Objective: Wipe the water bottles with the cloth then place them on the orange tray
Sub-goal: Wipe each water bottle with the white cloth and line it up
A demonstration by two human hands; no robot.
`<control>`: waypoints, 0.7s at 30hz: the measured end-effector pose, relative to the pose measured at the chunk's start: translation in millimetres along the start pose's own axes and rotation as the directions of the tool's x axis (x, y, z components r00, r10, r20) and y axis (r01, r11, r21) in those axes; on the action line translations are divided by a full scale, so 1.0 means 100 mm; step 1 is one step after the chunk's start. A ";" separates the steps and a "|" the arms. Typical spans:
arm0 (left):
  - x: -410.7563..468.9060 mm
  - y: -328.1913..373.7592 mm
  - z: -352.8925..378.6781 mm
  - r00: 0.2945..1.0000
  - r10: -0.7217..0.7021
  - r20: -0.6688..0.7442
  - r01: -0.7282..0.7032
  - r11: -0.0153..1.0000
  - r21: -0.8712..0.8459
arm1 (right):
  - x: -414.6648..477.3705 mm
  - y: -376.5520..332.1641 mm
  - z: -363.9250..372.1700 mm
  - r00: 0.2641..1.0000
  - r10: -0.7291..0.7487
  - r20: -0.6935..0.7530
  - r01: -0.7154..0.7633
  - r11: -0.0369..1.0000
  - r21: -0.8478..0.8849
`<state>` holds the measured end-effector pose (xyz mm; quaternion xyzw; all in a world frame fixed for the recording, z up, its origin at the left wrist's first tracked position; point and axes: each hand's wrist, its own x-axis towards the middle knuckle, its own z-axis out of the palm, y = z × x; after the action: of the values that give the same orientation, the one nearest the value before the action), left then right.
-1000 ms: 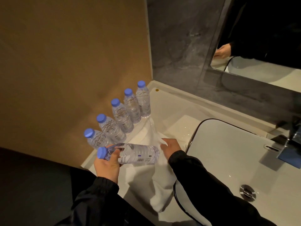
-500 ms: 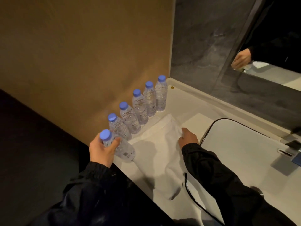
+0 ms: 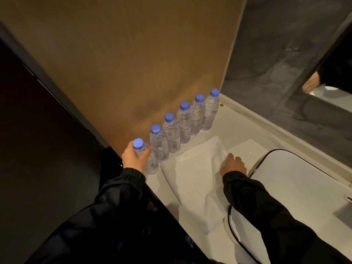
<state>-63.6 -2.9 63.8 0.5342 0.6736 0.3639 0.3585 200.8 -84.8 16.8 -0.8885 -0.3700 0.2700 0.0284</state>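
Bathroom vanity, dim light, seen from above. Far left: dark flat panel, then a tan matte wall running back to the corner. Left hand, in a black shiny jacket sleeve, grips the nearest clear plastic water bottle with a blue screw cap; thumb and fingers are curled round its shoulder just under the cap. This bottle stands upright on the near edge of the white glossy countertop, just beside its neighbour (contact not resolvable). Five more clear blue-capped bottles stand upright in a single row along the foot of the tan wall, close-packed, running back to the corner. To their right a white rectangular cloth lies spread flat on the counter, its near end hanging over the front edge. Right hand, in the other black sleeve, rests palm down on the cloth's right edge; fingers are close together and slightly bent, tips on the fabric; cannot tell whether they pinch it. Next right: white oval sink basin with a thin black rim, touching nothing but the counter. Behind it a grey stone-look wall, and at far right a mirror showing part of a hand and a dark sleeve.
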 end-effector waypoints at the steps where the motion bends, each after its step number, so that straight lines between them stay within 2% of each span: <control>1: -0.01 0.00 0.01 1.000 -0.004 -0.006 0.004 1.000 -0.016 | -0.03 -0.09 -0.03 0.997 -0.061 -0.036 0.061 0.998 -0.010; 3: -0.03 -0.05 0.01 1.000 0.004 -0.012 -0.004 1.000 -0.025 | -0.12 -0.37 -0.08 0.951 -0.281 -0.129 0.290 0.955 0.058; 6: -0.07 -0.11 0.00 1.000 0.014 -0.005 -0.015 0.999 -0.038 | -0.36 -0.92 -0.18 0.745 -0.619 -0.248 0.664 0.723 0.190; 8: -0.07 -0.10 -0.01 1.000 0.004 0.008 -0.003 0.999 -0.054 | -0.46 -1.30 -0.21 0.635 -0.734 -0.242 0.771 0.620 0.145; 10: -0.06 -0.08 -0.01 0.999 0.008 0.034 -0.007 0.999 -0.045 | -0.51 -1.64 -0.21 0.587 -0.785 -0.197 0.806 0.591 0.044; 13: -0.03 -0.09 -0.04 0.997 0.005 0.079 -0.004 1.000 -0.023 | -0.48 -1.90 -0.12 0.620 -0.775 -0.120 0.775 0.629 -0.056; 18: -0.01 -0.16 -0.14 0.992 0.020 0.124 -0.021 1.000 0.007 | -0.44 -1.82 0.03 0.664 -0.738 -0.124 0.748 0.648 0.145; 21: 0.00 -0.21 -0.19 0.985 0.008 0.171 -0.013 1.000 0.026 | -0.42 -1.76 0.06 0.684 -0.728 -0.049 0.724 0.669 0.169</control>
<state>-89.8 -8.1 54.1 0.5718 0.6424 0.3095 0.4057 60.4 13.2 74.9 -0.6591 -0.6677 0.2776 0.2067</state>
